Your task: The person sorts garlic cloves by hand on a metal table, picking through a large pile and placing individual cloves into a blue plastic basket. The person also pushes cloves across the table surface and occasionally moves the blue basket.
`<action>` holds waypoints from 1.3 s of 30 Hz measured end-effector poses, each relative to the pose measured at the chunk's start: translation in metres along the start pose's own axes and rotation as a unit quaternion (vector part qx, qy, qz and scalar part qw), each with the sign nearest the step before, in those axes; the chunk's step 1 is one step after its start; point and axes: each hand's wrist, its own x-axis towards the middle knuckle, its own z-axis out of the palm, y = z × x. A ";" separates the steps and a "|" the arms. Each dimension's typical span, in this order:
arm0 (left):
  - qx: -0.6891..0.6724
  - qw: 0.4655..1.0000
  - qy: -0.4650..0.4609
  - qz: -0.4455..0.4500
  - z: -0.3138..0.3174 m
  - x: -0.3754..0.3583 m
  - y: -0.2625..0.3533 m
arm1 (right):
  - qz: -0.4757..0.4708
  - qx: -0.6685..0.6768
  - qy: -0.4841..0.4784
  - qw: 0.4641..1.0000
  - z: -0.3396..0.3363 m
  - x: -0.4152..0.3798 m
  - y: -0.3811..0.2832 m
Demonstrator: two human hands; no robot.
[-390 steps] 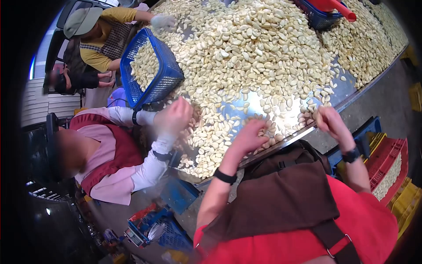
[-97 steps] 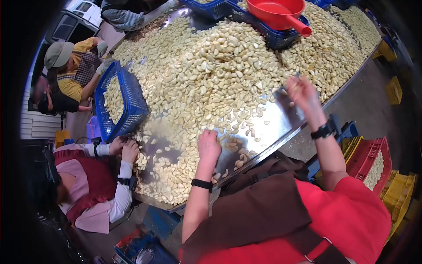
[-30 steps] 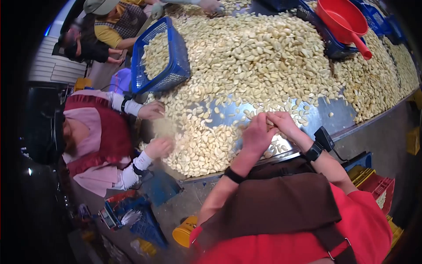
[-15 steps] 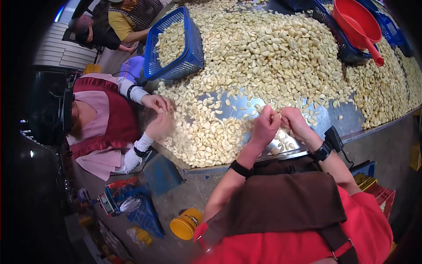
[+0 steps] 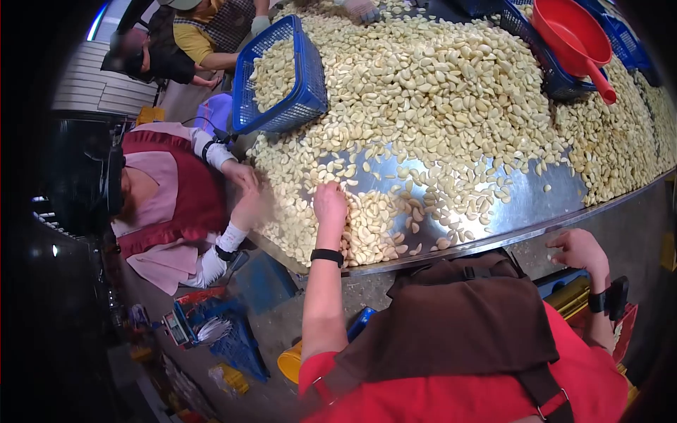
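Note:
Pale, flat, oval pieces that look like peeled garlic cloves (image 5: 370, 215) lie loose in a broad layer on the metal table (image 5: 525, 197). My left hand (image 5: 330, 204) is down among them at the near left, its fingers bunched together; whatever they hold is hidden. Away from the table, past its near edge on the right, my right hand (image 5: 580, 250) hangs in the air with its fingers loosely bent and apart. Nothing shows in it. Below it are crates (image 5: 568, 299).
Across the table rises a large heap (image 5: 451, 84) of the pieces. A blue basket (image 5: 310, 92) filled with them stands at the left, and a red scoop (image 5: 571, 39) rests on a basket at the right. A co-worker in a maroon apron (image 5: 197, 190) works at the left.
My hands were together over the table, pinching a piece. The left has moved left onto the pile; the right has drawn back beyond the table's edge. A gloved hand appears at the far side.

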 end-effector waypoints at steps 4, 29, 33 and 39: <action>0.009 0.991 -0.135 -0.022 0.005 0.007 0.016 | 0.082 0.128 0.045 0.987 -0.008 0.047 -0.005; -0.029 0.991 -0.096 0.090 0.049 0.095 0.074 | -0.307 -0.036 0.244 0.919 0.035 0.324 -0.212; -0.480 0.858 -0.116 -0.145 0.024 0.089 0.035 | -0.317 -0.117 0.258 0.905 0.050 0.362 -0.223; -0.295 0.930 -0.159 -0.154 0.035 0.054 0.037 | -0.249 -0.146 0.192 0.938 0.048 0.362 -0.234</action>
